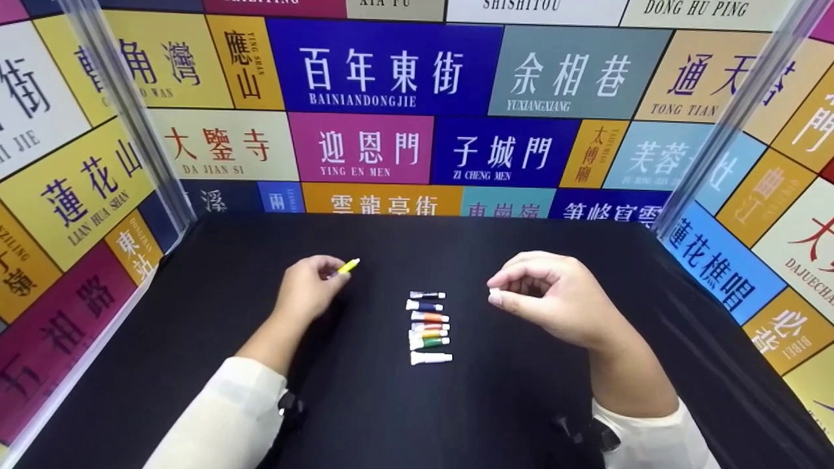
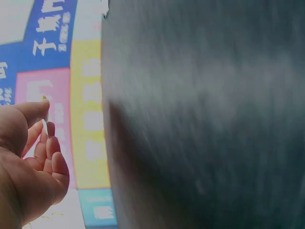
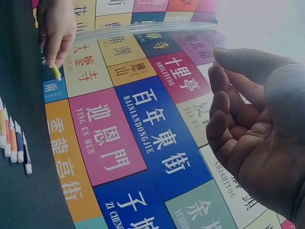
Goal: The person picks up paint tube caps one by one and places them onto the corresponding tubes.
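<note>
My left hand (image 1: 305,286) holds a small yellow paint tube (image 1: 350,266) between thumb and fingers, its whitish tip pointing away to the right. Most of that tube is hidden by the fingers. Over the right side of the table, my right hand (image 1: 554,296) pinches a small white piece (image 1: 494,292) between thumb and forefinger; it is too small to tell its kind. Between the hands, several paint tubes lie in a column on the black cloth, among them a dark blue tube (image 1: 425,305), an orange tube (image 1: 430,318), a green tube (image 1: 430,342) and a white tube (image 1: 431,358).
A black cloth (image 1: 365,404) covers the table. Walls of coloured panels with Chinese lettering (image 1: 384,68) stand at the back and both sides. Clear upright posts (image 1: 124,111) stand at the two back corners.
</note>
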The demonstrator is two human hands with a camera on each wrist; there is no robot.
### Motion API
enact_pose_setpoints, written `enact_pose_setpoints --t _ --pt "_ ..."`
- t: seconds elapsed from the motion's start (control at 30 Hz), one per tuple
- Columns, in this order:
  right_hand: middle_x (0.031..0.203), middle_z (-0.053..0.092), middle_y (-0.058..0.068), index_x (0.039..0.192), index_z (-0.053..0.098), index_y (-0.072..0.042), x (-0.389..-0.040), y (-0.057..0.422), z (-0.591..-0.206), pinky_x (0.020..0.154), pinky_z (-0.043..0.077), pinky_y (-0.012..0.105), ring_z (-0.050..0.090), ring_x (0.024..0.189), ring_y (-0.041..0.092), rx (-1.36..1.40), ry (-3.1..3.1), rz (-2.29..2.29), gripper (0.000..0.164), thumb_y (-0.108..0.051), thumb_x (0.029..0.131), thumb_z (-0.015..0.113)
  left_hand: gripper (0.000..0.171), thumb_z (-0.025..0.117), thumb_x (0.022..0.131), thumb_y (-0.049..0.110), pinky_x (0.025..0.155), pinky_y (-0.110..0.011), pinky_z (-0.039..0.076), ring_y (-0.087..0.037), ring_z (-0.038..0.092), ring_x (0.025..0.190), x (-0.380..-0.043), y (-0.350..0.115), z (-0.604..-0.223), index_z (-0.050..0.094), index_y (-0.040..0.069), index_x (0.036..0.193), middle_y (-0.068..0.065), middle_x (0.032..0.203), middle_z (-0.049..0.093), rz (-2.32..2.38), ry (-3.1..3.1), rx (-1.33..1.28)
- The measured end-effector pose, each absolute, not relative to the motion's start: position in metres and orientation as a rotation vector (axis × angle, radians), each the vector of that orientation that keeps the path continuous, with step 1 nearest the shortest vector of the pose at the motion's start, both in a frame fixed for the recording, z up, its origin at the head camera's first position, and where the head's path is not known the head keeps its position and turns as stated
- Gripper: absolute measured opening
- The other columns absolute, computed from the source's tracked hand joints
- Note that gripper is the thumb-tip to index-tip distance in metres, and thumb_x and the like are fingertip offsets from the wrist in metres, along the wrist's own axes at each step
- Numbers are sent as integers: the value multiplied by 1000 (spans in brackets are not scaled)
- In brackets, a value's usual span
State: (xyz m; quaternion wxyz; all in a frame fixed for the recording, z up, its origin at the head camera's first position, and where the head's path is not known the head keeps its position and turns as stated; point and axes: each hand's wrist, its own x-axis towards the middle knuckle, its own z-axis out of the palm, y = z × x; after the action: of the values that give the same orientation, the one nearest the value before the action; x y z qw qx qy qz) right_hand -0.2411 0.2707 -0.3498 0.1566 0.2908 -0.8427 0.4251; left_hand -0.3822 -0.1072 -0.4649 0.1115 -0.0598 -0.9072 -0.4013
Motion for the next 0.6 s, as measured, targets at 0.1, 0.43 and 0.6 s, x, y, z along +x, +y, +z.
enact_pose_setpoints --t 0.1,0.43,0.6 --pt "94 76 -6 99 83 -25 -240 271 -349 64 53 23 65 77 13 862 -2384 1207 19 -9 89 87 20 83 94 26 86 -37 55 -23 68 92 -375 -96 -457 82 14 110 -5 98 78 -1197 -2619 -204" --pt "94 76 -4 99 82 -23 -237 269 -345 64 52 22 65 77 11 891 -2344 1174 17 -9 90 86 19 85 93 26 89 -36 57 -26 69 96 -347 -60 -436 84 16 110 -10 102 75 -1239 -2484 -353" --pt "92 77 -2 99 83 -21 -231 266 -341 64 53 22 65 77 10 902 -2299 1170 19 -5 88 86 19 87 91 25 86 -35 57 -22 68 93 -330 -45 -424 84 18 109 -5 97 75 -1251 -2399 -429"
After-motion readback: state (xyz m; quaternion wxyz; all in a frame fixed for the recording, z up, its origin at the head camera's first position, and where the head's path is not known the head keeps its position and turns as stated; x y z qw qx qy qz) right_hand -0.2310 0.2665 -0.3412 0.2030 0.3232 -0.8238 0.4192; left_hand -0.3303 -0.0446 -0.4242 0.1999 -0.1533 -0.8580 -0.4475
